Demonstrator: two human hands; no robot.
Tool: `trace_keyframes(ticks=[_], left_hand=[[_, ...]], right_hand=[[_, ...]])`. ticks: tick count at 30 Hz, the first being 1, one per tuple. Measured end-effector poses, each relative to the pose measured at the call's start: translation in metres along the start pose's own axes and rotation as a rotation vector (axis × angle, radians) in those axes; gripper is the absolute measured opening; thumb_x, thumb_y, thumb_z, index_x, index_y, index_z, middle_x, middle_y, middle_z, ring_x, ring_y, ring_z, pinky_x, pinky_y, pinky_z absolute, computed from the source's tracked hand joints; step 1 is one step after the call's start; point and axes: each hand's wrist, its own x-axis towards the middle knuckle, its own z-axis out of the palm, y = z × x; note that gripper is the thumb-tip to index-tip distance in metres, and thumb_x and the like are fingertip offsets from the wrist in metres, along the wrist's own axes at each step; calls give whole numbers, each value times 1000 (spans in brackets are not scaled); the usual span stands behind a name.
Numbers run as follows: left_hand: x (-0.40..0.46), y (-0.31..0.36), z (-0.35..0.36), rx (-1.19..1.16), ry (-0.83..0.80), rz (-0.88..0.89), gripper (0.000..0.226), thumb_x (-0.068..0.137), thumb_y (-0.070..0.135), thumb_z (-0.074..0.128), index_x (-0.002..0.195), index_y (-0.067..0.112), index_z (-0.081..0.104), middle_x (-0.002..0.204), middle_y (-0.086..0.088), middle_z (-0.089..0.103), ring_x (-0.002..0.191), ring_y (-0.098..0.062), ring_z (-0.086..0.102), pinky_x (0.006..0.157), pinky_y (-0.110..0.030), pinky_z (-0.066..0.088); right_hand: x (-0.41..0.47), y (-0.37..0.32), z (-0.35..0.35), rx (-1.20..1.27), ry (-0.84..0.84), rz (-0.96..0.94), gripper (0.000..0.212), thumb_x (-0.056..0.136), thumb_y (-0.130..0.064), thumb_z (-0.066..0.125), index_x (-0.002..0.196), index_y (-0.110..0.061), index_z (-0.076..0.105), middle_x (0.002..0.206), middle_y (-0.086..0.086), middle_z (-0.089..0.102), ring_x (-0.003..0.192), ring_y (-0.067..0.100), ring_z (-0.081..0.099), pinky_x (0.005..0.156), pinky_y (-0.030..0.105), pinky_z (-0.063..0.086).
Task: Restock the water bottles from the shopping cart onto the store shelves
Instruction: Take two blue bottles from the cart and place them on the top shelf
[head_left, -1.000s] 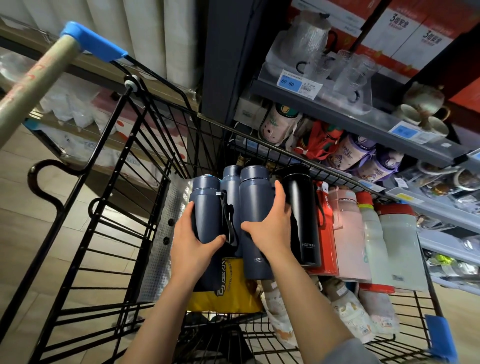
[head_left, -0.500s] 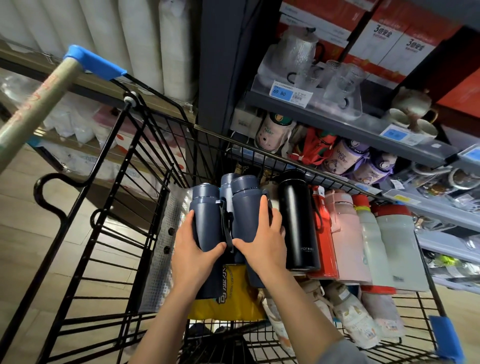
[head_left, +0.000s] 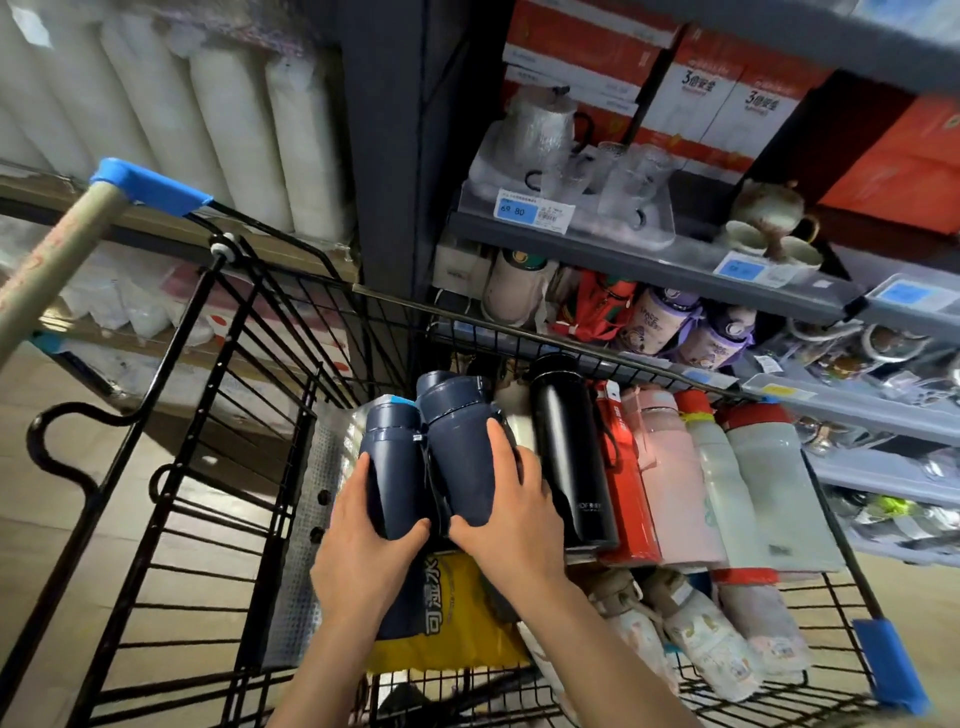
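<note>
In the shopping cart (head_left: 218, 467), left hand (head_left: 363, 551) and right hand (head_left: 511, 519) grip navy bottles (head_left: 457, 457) (black bottle (head_left: 571, 457) beside).

Navy bottles (head_left: 457, 462) matt, smooth; black bottle (head_left: 569, 447) glossy; cart (head_left: 218, 467) black wire metal; jug (head_left: 543, 130) textured glass.

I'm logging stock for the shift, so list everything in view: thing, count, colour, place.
Navy blue water bottles: three, bunched upright in the cart, held.
Glossy black flask: one, right of them.
Red bottle: one, beside the flask.
Pink bottle: one, next right.
Pale red-capped bottles: two, cart's right end.
Yellow bag: one, under the navy bottles.
Black wire shopping cart: one, blue handle.
Grey store shelf: glassware above, cups below.
Left hand, right hand: clasp the navy bottles.
</note>
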Motion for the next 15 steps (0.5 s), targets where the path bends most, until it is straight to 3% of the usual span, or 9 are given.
trace_keyframes(ticks=[5, 10, 15], left_hand=[[-22, 28, -9, -47, 176, 153, 95, 67, 36, 81, 146, 33, 27, 144, 5, 43, 127, -21, 46, 93, -44, 44], [-63, 85, 0, -67, 341, 342, 112, 56, 20, 90, 146, 23, 23, 140, -11, 44, 126, -31, 42, 101, -49, 38], [-134, 165, 44, -105, 363, 440, 112, 56, 25, 89, 148, 22, 26, 132, -13, 51, 119, -32, 41, 98, -46, 36]], right_hand=[[-15, 15, -37, 232, 47, -50, 109, 70, -40, 75, 147, -46, -1, 145, -5, 28, 124, 17, 45, 96, 33, 45], [-41, 56, -91, 711, 182, -63, 105, 66, -24, 84, 142, -44, 14, 136, -29, 29, 126, -4, 31, 106, 23, 33], [-87, 144, -174, 901, 288, -196, 95, 69, -16, 84, 129, -52, 20, 129, -38, 29, 115, -14, 40, 87, 2, 36]])
